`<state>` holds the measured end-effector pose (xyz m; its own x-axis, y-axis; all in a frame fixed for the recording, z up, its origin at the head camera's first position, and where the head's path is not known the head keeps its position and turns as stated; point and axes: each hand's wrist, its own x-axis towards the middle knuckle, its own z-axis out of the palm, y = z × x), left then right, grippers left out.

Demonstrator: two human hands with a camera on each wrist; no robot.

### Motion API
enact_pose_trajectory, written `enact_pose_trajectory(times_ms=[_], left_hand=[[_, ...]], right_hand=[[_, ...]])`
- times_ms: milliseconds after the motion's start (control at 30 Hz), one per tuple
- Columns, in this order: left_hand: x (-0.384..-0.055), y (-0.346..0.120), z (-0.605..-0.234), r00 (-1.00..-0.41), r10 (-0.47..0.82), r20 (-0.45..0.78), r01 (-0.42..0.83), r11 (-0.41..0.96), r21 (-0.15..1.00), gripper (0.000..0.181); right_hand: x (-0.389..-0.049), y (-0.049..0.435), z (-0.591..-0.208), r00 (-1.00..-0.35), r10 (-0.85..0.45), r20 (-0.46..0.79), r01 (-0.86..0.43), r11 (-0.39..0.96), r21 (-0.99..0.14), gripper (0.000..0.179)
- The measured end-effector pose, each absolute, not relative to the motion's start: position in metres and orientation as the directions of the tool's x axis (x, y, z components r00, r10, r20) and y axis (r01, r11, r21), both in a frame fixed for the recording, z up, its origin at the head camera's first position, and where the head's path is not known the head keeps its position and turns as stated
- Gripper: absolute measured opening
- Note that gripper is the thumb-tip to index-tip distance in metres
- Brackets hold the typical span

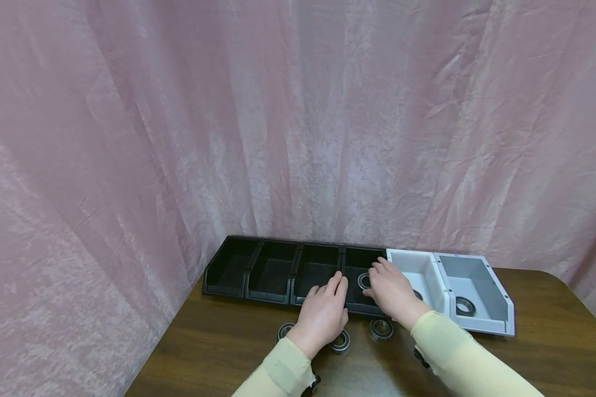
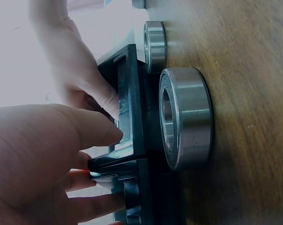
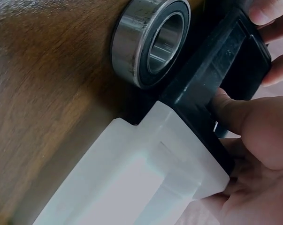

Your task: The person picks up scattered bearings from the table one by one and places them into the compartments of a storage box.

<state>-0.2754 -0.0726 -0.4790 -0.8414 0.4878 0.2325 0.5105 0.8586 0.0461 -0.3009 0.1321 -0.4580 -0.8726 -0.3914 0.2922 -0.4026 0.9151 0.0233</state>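
Bearings (image 1: 381, 330) lie on the table (image 1: 218, 342) before the bins (image 1: 318, 263), with the curtain (image 1: 318, 121) behind.

From above, the two leftmost black bins (image 1: 270, 275) give open access past a divider (image 1: 254, 269); the left hand (image 1: 324, 313) blocks the third bin's (image 1: 319, 262) front; the right hand (image 1: 391, 286) crowds the fourth bin (image 1: 360, 258). Bearings (image 1: 381, 337) on the counter (image 1: 203, 342) obstruct a low approach.
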Motion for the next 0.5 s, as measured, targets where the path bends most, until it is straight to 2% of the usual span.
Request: enact_pose_trajectory(times_ms=[333,500], left_hand=[[-0.2737,-0.0730,-0.4790,-0.819,0.502,0.279,0.527,0.850,0.016,0.070],[-0.2723,-0.0736,-0.4782,-0.814,0.504,0.289,0.529,0.848,0.011,0.070]], right_hand=[[-0.3074,0.1269,-0.4632,-0.900,-0.362,0.244,-0.370,0.929,0.013,0.048],[-0.3087,0.1256,-0.4650,-0.900,-0.371,0.229,-0.372,0.927,0.044,0.048]])
